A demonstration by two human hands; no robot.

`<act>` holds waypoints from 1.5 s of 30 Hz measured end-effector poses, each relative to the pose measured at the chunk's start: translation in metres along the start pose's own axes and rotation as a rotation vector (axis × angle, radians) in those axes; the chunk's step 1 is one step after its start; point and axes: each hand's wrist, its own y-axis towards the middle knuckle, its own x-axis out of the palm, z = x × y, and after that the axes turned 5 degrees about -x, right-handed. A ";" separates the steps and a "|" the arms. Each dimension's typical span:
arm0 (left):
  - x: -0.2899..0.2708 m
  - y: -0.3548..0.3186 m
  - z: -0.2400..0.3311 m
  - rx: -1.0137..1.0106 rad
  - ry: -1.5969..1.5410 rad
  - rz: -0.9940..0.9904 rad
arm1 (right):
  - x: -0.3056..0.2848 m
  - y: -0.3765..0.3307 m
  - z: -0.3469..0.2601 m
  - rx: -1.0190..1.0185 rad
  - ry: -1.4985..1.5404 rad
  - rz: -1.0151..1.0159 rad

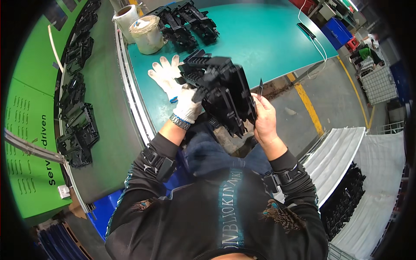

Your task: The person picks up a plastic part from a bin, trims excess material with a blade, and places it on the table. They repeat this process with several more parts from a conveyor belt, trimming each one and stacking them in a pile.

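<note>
Far off to the left of the hands, black parts [78,130] ride in a row along a grey conveyor [108,108], with a green machine panel [26,130] beyond it. Closer in, a spare white glove [164,73] lies flat on the teal surface [260,39], just left of and behind the left hand's fingers. The left hand [187,106], in a white glove with a metal watch band at the wrist, has its fingers closed round the left edge of a big black moulded part [223,93], which hangs in the air between the two hands, above the person's lap and just off the near edge of the surface. The right hand [264,119] is bare; its fingers are curled against the right side of the part and pinch a small dark blade [260,88] whose tip points up just above them. Behind the left fingers, further back on the surface, stand two rolls wrapped in plastic film [145,32], and next to them, behind the part, a heap of more black parts [186,24]. Well back to the right of the right fingers lies a thin black tool with a white cable [310,32]. Lower right of the right hand, a bin lined with white sheeting [346,151] holds stacked black parts [344,199].
</note>
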 end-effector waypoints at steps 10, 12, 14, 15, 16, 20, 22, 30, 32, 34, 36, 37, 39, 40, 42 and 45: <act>0.002 -0.013 -0.007 -0.107 0.461 -0.215 | -0.020 -0.006 0.025 0.197 0.165 0.100; 0.001 -0.014 -0.007 -0.090 0.571 -0.226 | -0.021 -0.007 0.029 0.228 0.171 0.115; 0.003 -0.015 -0.004 -0.063 0.513 -0.252 | -0.023 -0.005 0.033 0.256 0.219 0.119; 0.006 -0.016 -0.002 -0.033 0.589 -0.257 | -0.024 -0.004 0.036 0.274 0.190 0.144; 0.008 -0.017 0.000 -0.088 0.521 -0.241 | -0.025 -0.003 0.038 0.267 0.200 0.119; 0.016 -0.018 0.008 -0.177 0.399 -0.233 | -0.031 -0.001 0.046 0.253 0.229 0.065; 0.015 -0.017 0.008 -0.142 0.383 -0.281 | -0.032 0.000 0.047 0.273 0.266 0.049; -0.003 -0.007 -0.006 -0.199 0.370 -0.188 | -0.032 0.002 0.048 0.247 0.266 0.053; 0.006 -0.007 0.002 -0.103 0.647 -0.204 | -0.036 0.007 0.048 0.252 0.184 0.114; 0.022 -0.012 0.017 -0.026 0.987 -0.235 | -0.043 0.019 0.046 0.265 0.087 0.144; 0.040 -0.022 0.035 -0.065 0.951 -0.099 | -0.052 0.036 0.038 0.068 -0.323 0.060; 0.050 -0.029 0.041 -0.211 0.869 0.009 | -0.055 0.044 0.033 -0.032 -0.497 -0.025; 0.058 -0.029 0.056 -0.338 0.753 0.158 | -0.060 0.063 0.021 -0.055 -0.594 -0.044; 0.057 -0.026 0.063 -0.441 0.921 -0.029 | -0.059 0.074 0.018 0.038 -0.524 0.009; 0.056 -0.026 0.069 -0.541 1.065 -0.193 | -0.049 0.097 0.017 0.031 -0.621 -0.120; 0.058 -0.030 0.071 -0.355 0.960 -0.440 | -0.024 0.122 0.022 0.005 -0.793 -0.319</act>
